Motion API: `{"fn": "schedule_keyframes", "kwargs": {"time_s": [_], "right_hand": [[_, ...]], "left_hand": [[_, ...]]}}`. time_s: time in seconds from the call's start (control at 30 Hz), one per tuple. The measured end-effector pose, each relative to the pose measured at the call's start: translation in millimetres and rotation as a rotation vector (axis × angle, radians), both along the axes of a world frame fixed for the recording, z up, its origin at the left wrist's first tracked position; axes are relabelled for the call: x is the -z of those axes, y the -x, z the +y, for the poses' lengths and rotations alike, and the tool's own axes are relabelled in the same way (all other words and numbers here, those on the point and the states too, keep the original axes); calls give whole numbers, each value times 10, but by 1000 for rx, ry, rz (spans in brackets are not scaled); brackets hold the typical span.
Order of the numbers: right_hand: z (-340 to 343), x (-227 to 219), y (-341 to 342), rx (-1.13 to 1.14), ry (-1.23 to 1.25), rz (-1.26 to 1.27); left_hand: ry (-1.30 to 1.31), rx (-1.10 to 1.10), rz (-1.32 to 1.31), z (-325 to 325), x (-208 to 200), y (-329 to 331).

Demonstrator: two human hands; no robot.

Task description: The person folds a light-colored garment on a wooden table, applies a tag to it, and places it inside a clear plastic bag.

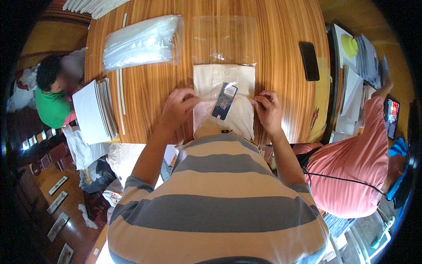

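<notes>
A folded cream garment [206,119] lies at the table's near edge, right against my body. Its upper part is inside a clear plastic bag [224,37], whose unfilled end stretches flat beyond it. A dark hang tag [223,105] with a pale sticker rests tilted on the garment, a thin string running down from it. My left hand [180,104] is closed in a pinch at the bag's left edge. On the opposite side, my right hand [267,108] pinches the bag's right edge. The thin film between the fingertips is hard to make out.
A pile of clear plastic bags [140,42] lies at the far left, with a stack of white sheets [94,112] nearer. A black phone [309,60] sits at the right. One person in green [52,105] is at the left; another in pink [347,176] is at the right.
</notes>
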State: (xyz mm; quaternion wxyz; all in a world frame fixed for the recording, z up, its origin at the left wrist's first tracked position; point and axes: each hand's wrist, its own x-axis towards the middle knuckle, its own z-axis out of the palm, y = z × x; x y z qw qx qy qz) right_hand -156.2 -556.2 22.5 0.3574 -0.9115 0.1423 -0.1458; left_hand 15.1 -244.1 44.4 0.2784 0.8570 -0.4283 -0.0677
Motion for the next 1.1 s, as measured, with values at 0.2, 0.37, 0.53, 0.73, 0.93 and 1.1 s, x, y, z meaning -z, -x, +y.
{"fn": "schedule_keyframes", "kwargs": {"time_s": [0.2,0.37,0.53,0.73,0.93,1.1], "right_hand": [[32,-107,584,-225,-44,167],[272,-245,1029,-198,-439,443],[385,-179,931,31,-602,452],[466,-3,448,464,-883,-158],[605,104,-33,283,-1229,360],[686,827,-493,201,-602,51]], "left_hand": [[29,273,338,431,89,103],[-149,221,708,722,-46,605],[-249,61,777,301,-417,449],[-34,192,29,-640,-130,605],[115,190,135,-741,-186,525],[40,372,-75,-918,-433,854]]}}
